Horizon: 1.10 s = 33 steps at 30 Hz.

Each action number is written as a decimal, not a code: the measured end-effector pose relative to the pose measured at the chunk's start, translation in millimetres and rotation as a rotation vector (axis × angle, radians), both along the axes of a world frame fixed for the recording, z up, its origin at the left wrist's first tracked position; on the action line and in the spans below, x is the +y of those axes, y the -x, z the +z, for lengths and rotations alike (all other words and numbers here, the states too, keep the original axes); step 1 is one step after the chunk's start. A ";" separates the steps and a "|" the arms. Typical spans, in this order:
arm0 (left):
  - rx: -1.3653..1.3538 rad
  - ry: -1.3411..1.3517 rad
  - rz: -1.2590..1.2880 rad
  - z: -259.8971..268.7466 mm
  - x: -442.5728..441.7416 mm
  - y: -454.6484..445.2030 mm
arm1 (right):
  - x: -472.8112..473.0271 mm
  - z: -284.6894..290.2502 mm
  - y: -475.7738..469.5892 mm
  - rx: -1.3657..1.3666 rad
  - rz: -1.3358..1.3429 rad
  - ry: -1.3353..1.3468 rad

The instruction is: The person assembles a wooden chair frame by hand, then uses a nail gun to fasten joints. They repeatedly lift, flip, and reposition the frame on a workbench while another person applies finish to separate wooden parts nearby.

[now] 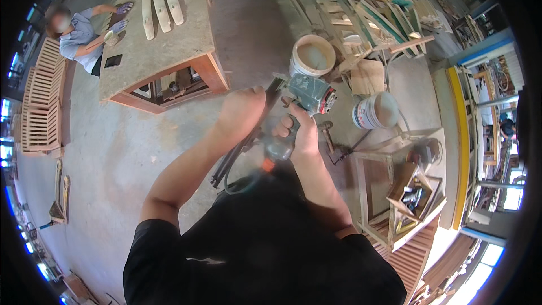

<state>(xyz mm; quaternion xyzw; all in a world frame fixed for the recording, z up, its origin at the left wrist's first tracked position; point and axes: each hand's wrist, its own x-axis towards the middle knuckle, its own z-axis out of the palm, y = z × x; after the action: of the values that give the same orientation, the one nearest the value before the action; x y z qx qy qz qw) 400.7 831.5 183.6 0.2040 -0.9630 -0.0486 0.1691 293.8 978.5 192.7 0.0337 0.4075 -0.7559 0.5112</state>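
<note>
A grey pneumatic nail gun (311,91) is tilted in front of my body, its long dark magazine (230,163) slanting down to the left. My right hand (302,129) wraps the nailer's handle, with the index finger up near the trigger. Curled against the upper stretch of the magazine is my left hand (242,108); its fingertips are hidden beneath. An orange air-hose fitting (268,164) joins the bottom of the handle, and a pale hose (241,190) loops from there near my black shirt.
A worktable (182,46) bears shaped wooden slats (160,6); a co-worker (80,36) in gloves sits at its far side. Two buckets (313,57), (377,110) and a hammer (327,135) lie beyond my right hand. A wooden stand (372,186) holds a tool box (402,188). Scrap wood (381,17) is piled behind.
</note>
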 end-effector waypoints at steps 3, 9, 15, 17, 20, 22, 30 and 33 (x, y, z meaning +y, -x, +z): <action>-0.050 0.007 0.060 -5.9 -52.8 18.5 | -56.6 -4.5 26.7 0.002 0.065 -0.039; -0.164 -0.064 0.146 3.4 -153.8 92.7 | -179.8 -5.9 108.7 -0.086 0.100 -0.058; 0.362 -1.061 0.370 -32.9 -263.5 150.0 | -275.9 2.7 185.8 -0.107 0.172 0.062; 0.370 -1.575 0.343 -21.4 -294.7 175.8 | -305.7 5.0 210.9 -0.103 0.171 0.085; 0.364 -1.759 0.399 -29.1 -353.0 212.4 | -351.7 10.8 240.5 -0.118 0.172 0.058; 0.351 -1.807 0.437 -16.8 -383.6 247.3 | -386.5 8.6 262.7 -0.107 0.144 0.041; 0.188 -1.613 0.033 -50.2 -586.8 249.4 | -534.7 -20.3 381.1 -0.163 -0.131 -0.059; 0.331 -1.677 -0.028 -51.4 -619.7 230.6 | -562.4 -23.9 430.6 -0.149 -0.180 -0.004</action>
<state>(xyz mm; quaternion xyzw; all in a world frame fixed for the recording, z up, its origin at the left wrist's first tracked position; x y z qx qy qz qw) 170.1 211.8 132.2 0.2401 -0.5740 -0.7764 0.1003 -136.8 416.1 168.8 0.1273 0.3651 -0.7933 0.4703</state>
